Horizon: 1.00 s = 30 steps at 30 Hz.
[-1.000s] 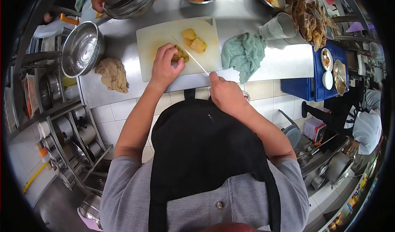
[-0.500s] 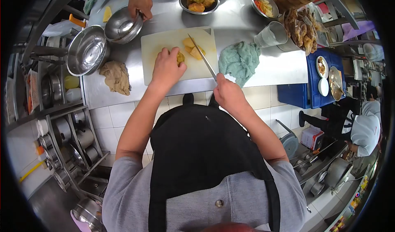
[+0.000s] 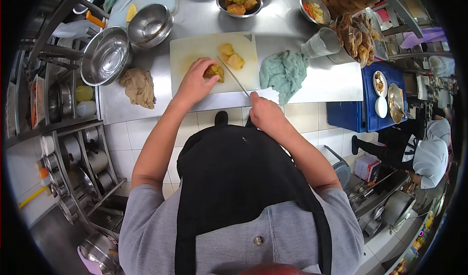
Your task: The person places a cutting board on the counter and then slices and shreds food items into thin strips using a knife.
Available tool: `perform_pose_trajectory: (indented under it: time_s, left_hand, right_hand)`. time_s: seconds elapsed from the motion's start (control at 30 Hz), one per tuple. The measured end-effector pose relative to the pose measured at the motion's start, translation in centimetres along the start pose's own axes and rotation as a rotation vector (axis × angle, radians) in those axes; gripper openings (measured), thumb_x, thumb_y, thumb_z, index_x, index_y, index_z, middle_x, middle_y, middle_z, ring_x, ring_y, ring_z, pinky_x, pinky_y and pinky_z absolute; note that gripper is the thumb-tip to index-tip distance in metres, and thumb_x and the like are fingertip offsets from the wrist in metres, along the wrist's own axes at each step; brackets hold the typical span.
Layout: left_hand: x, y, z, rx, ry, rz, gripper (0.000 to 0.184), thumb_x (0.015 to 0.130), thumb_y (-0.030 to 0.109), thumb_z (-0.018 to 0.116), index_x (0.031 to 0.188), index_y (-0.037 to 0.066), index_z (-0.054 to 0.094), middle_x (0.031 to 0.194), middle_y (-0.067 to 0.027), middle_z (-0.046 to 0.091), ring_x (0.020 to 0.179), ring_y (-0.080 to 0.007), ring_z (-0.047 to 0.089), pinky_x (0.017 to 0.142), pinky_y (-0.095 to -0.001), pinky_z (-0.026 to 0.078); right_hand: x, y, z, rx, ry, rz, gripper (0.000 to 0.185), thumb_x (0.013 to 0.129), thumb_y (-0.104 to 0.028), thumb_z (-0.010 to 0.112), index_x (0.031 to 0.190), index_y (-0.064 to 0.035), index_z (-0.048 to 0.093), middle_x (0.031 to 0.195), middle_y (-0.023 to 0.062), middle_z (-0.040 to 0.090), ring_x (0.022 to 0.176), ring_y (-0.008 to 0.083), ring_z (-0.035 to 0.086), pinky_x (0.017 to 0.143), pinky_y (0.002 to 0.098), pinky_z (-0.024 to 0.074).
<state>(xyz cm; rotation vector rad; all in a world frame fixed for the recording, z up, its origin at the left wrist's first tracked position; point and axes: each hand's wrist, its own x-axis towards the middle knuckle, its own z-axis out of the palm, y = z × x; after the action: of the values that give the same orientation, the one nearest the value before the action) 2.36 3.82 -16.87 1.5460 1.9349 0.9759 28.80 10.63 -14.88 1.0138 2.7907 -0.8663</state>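
Observation:
A white cutting board (image 3: pixel 183 51) lies on the steel table. My left hand (image 3: pixel 197 80) grips a yellow-green vegetable chunk (image 3: pixel 214 72) on it, fingers curved over its left and near sides. In my right hand (image 3: pixel 265 110) is the handle of a knife (image 3: pixel 236 80), whose blade slants up and left across the board, to the right of the chunk. Several cut pieces (image 3: pixel 232 58) rest just beyond the blade. A green cloth (image 3: pixel 284 75) lies right of the board and a brown cloth (image 3: pixel 138 87) to its left.
Left of the board are a steel bowl (image 3: pixel 150 25) and a strainer (image 3: pixel 105 56). Behind it stands a bowl of chunks (image 3: pixel 239 6). A clear container (image 3: pixel 321 43) and bagged food (image 3: pixel 357 38) are at the right. Another person (image 3: pixel 429 153) stands far right.
Another person's hand has left the bowls at the upper left; the stacked bowls it carried are now down on the table. My knife has swung away from the cut pieces, toward the held chunk.

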Motion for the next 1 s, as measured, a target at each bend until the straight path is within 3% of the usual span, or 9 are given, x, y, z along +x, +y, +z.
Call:
perform_pose_trajectory:
  time_s: [0.1, 0.17, 0.27, 0.7, 1.0]
  left_hand:
    - [-0.3, 0.3, 0.1, -0.098, 0.134, -0.034, 0.037, 0.086, 0.011, 0.076, 0.121, 0.003, 0.065, 0.131, -0.0136, 0.061, 0.124, -0.0343, 0.058, 0.107, -0.0411, 0.049]
    - [-0.9, 0.3, 0.2, 0.172, 0.259, 0.218, 0.038, 0.081, 0.009, 0.079, 0.116, 0.004, 0.065, 0.127, -0.0123, 0.062, 0.12, -0.0355, 0.058, 0.104, -0.0432, 0.051]
    - [-0.7, 0.8, 1.2, 0.246, 0.223, 0.313, 0.038, 0.077, 0.009, 0.081, 0.112, 0.005, 0.065, 0.123, -0.0116, 0.061, 0.116, -0.0366, 0.058, 0.101, -0.0456, 0.052]
    - [-0.3, -1.5, 3.2, 0.211, 0.29, 0.309, 0.041, 0.074, 0.008, 0.081, 0.112, 0.006, 0.065, 0.127, -0.0103, 0.061, 0.116, -0.0382, 0.059, 0.099, -0.0465, 0.055]
    - [-0.1, -2.0, 3.4, 0.224, 0.303, 0.333, 0.043, 0.072, 0.008, 0.081, 0.112, 0.006, 0.064, 0.125, -0.0109, 0.061, 0.116, -0.0381, 0.06, 0.099, -0.0466, 0.055]
  right_hand:
    - [0.3, 0.1, 0.2, -0.065, -0.047, -0.006, 0.018, 0.091, -0.004, 0.057, 0.106, 0.0047, 0.052, 0.082, 0.0254, 0.069, 0.074, 0.0435, 0.072, 0.068, 0.0522, 0.0591]
    - [0.2, -0.5, -0.8, -0.112, -0.03, -0.036, 0.016, 0.091, -0.003, 0.058, 0.105, 0.0034, 0.052, 0.081, 0.0235, 0.069, 0.073, 0.0417, 0.073, 0.066, 0.0503, 0.0596]
    - [0.6, -1.0, -1.6, -0.138, -0.024, -0.06, 0.017, 0.089, -0.002, 0.059, 0.104, 0.0026, 0.052, 0.08, 0.0224, 0.069, 0.072, 0.0411, 0.073, 0.065, 0.0491, 0.0597]
    - [0.3, -1.7, -3.6, -0.162, -0.115, -0.065, 0.02, 0.085, 0.002, 0.062, 0.102, 0.0018, 0.05, 0.082, 0.0217, 0.069, 0.073, 0.0412, 0.073, 0.065, 0.0484, 0.0601]
    - [5.7, -2.0, -1.2, -0.148, -0.025, -0.148, 0.022, 0.084, 0.002, 0.065, 0.101, 0.0012, 0.051, 0.084, 0.0214, 0.071, 0.077, 0.0389, 0.075, 0.064, 0.0467, 0.0606]
